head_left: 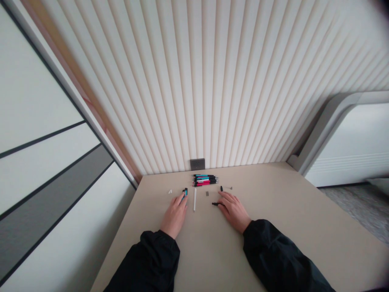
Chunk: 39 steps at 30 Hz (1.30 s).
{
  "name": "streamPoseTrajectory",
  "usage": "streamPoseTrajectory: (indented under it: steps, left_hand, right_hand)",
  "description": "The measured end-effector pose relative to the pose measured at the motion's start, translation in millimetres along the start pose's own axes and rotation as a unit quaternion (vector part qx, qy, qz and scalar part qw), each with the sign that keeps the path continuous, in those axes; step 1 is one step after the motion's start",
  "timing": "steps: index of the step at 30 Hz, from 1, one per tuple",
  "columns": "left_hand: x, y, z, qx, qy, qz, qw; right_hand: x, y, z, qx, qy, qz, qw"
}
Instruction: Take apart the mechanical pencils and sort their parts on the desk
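Observation:
My left hand point(175, 212) lies flat on the beige table point(273, 227), fingers stretched out, fingertips touching a short teal and black pen part point(185, 192). My right hand point(232, 209) also lies flat with fingers apart, its fingertips beside a small black pen piece point(215, 204) and near another black piece point(221, 188). Between the hands lies a thin white refill tube point(195, 199). Farther back sits a bundle of several teal, red and black pens point(205, 180).
A tiny white bit point(170, 191), a small dark spring-like piece point(207, 194) and a small grey piece point(230, 187) lie on the table. A ribbed wall with a grey socket point(197, 164) stands behind. A white cabinet point(349, 142) is at the right.

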<state>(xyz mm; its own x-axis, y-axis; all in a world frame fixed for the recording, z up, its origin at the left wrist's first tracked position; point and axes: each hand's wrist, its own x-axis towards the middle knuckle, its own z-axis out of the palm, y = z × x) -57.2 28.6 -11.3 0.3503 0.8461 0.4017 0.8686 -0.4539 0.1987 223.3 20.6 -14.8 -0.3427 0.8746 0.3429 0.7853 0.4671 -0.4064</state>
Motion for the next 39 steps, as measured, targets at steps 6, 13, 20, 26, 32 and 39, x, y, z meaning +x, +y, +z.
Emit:
streamPoseTrajectory:
  steps: [6, 13, 20, 26, 32, 39]
  left_hand:
    - [2, -6, -4.3, -0.004, -0.012, 0.034, 0.999]
    - [4, -14, 6.0, -0.011, -0.01, 0.037, 0.999]
    - [4, -14, 10.3, 0.009, -0.005, 0.046, 0.999]
    - [3, -7, -0.1, 0.005, -0.009, 0.036, 0.999]
    - [4, 3, -13.2, 0.035, -0.005, 0.018, 0.999]
    - [6, 18, -17.3, 0.042, -0.02, 0.045, 0.998]
  right_hand:
    - [-1, 3, 2, 0.007, 0.0, -0.008, 1.0]
    - [-1, 2, 1, 0.022, 0.005, -0.011, 1.0]
    - [-2, 1, 0, 0.023, 0.016, -0.005, 1.0]
    - [-2, 2, -1, 0.024, 0.02, 0.012, 0.999]
    - [-2, 2, -1, 0.007, 0.03, 0.022, 0.999]
    - [1, 3, 1, -0.017, 0.03, 0.027, 0.999]
